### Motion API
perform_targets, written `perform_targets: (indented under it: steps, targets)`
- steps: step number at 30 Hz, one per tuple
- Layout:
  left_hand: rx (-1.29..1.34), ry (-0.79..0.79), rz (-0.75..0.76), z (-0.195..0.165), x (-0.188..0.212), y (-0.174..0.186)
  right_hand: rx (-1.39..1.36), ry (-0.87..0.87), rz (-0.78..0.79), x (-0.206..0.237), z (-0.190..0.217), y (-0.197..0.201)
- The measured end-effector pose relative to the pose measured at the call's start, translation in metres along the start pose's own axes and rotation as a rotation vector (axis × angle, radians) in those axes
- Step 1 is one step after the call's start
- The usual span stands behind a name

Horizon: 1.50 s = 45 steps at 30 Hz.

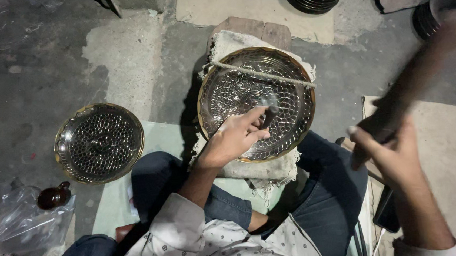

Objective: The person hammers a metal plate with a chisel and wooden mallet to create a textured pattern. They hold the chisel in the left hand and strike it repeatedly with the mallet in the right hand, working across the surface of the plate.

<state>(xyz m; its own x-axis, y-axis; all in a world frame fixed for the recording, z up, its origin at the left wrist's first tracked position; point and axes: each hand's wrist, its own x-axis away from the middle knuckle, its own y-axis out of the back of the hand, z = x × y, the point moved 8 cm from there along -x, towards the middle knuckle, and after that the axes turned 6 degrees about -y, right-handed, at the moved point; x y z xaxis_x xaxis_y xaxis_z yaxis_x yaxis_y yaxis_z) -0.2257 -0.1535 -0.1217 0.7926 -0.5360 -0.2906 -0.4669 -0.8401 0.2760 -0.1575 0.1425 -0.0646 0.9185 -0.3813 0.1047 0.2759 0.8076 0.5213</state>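
The left hand (234,138) has its fingers closed on a short dark punch (268,116), tip set on a round, shiny metal plate (236,89) embossed with a scale-like pattern, lying on frayed cloth (264,171) over a wooden block (255,28). The right hand (387,148) is wrapped tight round a blurred hammer (423,58), raised. A matching embossed plate (99,142) lies on the concrete floor (35,89)

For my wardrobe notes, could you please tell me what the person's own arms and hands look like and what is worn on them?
Both hands are bare: no gloves, rings or watch show. The left hand comes from a pale shirt sleeve with small dark dots, pushed up near the elbow. The right hand ends in a pale cuff at the frame's lower edge; it is motion-blurred.
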Motion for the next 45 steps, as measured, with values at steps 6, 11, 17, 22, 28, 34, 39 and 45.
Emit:
perform_targets:
  steps: [6,11,17,22,28,34,39,45]
  targets:
    - [-0.05,0.007,0.004,0.003,0.001,0.0,0.001,0.219,0.279,0.002,0.025,-0.028]
    - [-0.015,-0.028,-0.023,0.008,0.006,0.004,0.54,0.296,0.091,0.009,0.029,-0.032]
    - [-0.07,-0.057,-0.011,0.014,0.013,0.007,0.483,0.307,0.119,0.02,0.032,-0.04]
    - [-0.05,-0.065,-0.03,0.015,0.019,0.012,0.542,0.395,0.096,0.028,0.039,-0.049]
    - [-0.027,-0.091,-0.007,0.014,0.021,0.018,0.553,0.268,0.097,0.026,0.021,-0.053]
    - [-0.044,-0.121,-0.025,0.015,0.02,0.021,0.448,0.366,0.049,0.025,0.017,-0.057]
    - [0.0,-0.102,-0.017,0.019,0.023,0.023,0.323,0.257,0.06,0.024,0.009,-0.058]
    - [0.015,-0.127,-0.016,0.013,0.02,0.028,0.39,0.353,0.082,0.025,0.027,-0.054]
